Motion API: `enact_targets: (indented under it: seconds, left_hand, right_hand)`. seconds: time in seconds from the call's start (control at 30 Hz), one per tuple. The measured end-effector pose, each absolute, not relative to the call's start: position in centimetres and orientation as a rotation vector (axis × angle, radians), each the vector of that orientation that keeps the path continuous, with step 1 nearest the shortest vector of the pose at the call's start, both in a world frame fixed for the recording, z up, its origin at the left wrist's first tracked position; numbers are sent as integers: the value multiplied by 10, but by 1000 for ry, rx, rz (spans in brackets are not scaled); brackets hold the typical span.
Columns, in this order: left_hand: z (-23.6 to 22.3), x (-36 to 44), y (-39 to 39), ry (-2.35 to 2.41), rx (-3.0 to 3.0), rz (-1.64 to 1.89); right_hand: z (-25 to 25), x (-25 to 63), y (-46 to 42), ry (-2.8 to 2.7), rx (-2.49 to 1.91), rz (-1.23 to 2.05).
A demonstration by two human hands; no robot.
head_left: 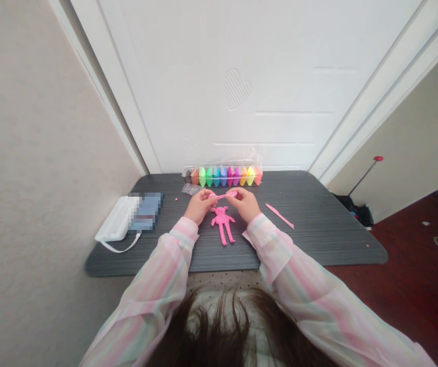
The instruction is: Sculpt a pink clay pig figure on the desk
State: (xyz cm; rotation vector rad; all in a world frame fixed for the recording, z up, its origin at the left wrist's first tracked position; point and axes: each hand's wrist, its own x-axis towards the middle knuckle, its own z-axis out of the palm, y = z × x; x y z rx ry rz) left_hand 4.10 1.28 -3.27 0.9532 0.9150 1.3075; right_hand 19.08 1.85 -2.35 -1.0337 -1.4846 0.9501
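Between my two hands stretches a pink strip of modelling clay point(223, 195), thin in the middle and wider at both ends. My left hand point(200, 205) pinches its left end, and my right hand point(245, 203) pinches the right end. Just below the strip, a flat pink clay figure point(222, 220) with small ears, two arms and two long legs lies on the dark table point(318, 229). To the right of my right hand lies a pink plastic clay knife point(280, 215), slanted on the tabletop.
Clay blocks in many colours point(224, 176) stand in a clear package at the table's back edge. A clear plastic scrap point(190, 189) lies before them. At left are a white power bank point(119, 219), a cable point(121, 250) and a blurred-out object point(148, 211).
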Motion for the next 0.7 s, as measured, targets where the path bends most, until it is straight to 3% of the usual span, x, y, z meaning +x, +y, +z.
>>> enact_targets:
  seconds: [0.23,0.7]
  left_hand:
    - [-35,31,15,929,895,1371]
    - [-39,42,9,838,930,1255]
  right_hand:
    - [-29,201,34,-1274,-965,1028]
    - [-33,183,16,-1537,-975,1107]
